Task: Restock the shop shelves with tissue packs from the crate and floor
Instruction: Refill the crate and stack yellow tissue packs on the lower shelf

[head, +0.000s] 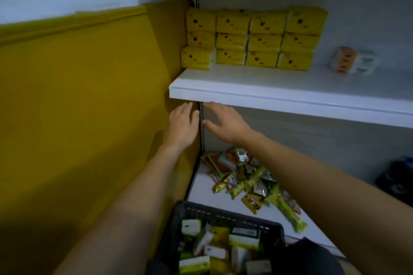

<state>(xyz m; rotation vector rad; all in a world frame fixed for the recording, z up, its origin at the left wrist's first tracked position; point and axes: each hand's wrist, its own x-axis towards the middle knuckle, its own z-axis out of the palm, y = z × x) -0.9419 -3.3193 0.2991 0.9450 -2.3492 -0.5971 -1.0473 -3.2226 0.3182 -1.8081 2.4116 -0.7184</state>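
Note:
Yellow tissue packs (254,39) with a face print stand stacked three high at the left back of the white upper shelf (279,94). Below me a dark plastic crate (223,214) holds several white, green and yellow tissue packs (243,241). Both arms reach forward under the shelf's front edge. My left hand (182,126) and my right hand (225,121) are empty, fingers straight and spread, just below the shelf's left corner, on either side of the slotted upright (202,127).
A small orange and white pack bundle (353,60) sits alone on the upper shelf at the right. Several snack packets (250,178) lie loose on the lower shelf. A yellow wall (78,107) closes the left side. A dark bag (397,178) sits at the lower right.

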